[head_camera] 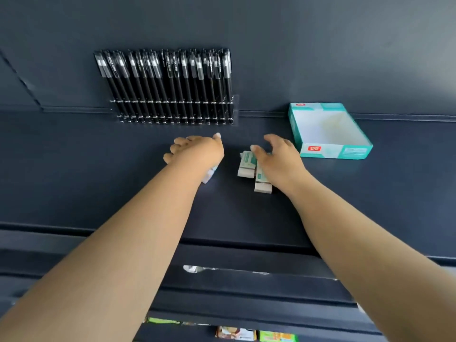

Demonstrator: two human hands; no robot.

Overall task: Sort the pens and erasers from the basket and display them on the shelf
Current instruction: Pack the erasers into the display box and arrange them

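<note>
Left hand (195,150) curling around wrapped eraser (209,174); right hand (276,156) hovering, fingers spread, over light, stiff erasers (248,165); pinch sides.

Both forearms are bare from the frame's lower edge to the wrists (no sleeve reaches into view). The left hand (195,149) and right hand (276,156) are ungloved, with short, unpainted nails on the fingers (270,139).
</note>
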